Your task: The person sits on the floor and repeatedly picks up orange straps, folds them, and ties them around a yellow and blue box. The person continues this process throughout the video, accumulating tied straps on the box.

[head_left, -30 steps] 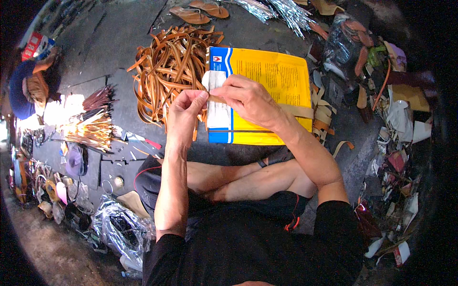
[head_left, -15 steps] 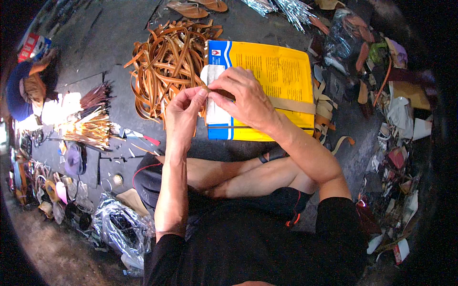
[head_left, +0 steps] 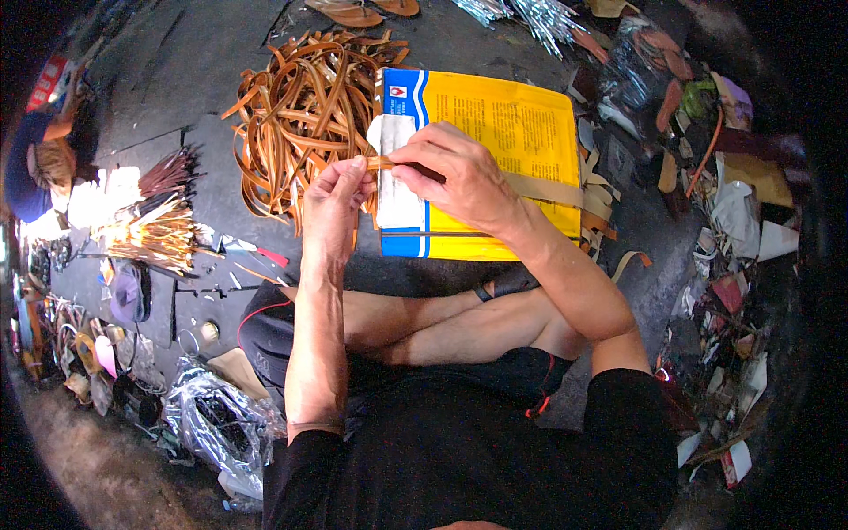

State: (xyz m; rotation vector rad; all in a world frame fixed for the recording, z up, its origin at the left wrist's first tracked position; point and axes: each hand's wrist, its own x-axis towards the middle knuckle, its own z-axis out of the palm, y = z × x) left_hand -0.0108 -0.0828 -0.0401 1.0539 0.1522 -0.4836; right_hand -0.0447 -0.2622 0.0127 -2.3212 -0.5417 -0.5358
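Between my two hands a short stretch of brown leather strip [head_left: 378, 162] is held taut. My left hand [head_left: 334, 205] pinches one end of it between thumb and fingers. On the other end, my right hand [head_left: 459, 181] is closed in a pinch. Both hands are over the left part of a yellow and blue box [head_left: 503, 124], which has a white patch [head_left: 399, 208] on it. A beige band [head_left: 552, 192] lies across the box's right part, partly behind my right forearm. Just beyond my left hand is a tangled heap of brown strips [head_left: 296, 115].
Cut strips [head_left: 155, 225] lie in a bundle at the left, near a person [head_left: 40, 168]. Crumpled clear plastic [head_left: 216, 415] sits by my left knee. Scraps [head_left: 720, 291] litter the right side. Sandals [head_left: 353, 12] and silvery strips [head_left: 539, 26] are at the far edge.
My hands have drawn slightly apart, so more of the brown strip shows between them. The whole view has shifted a little to the left.
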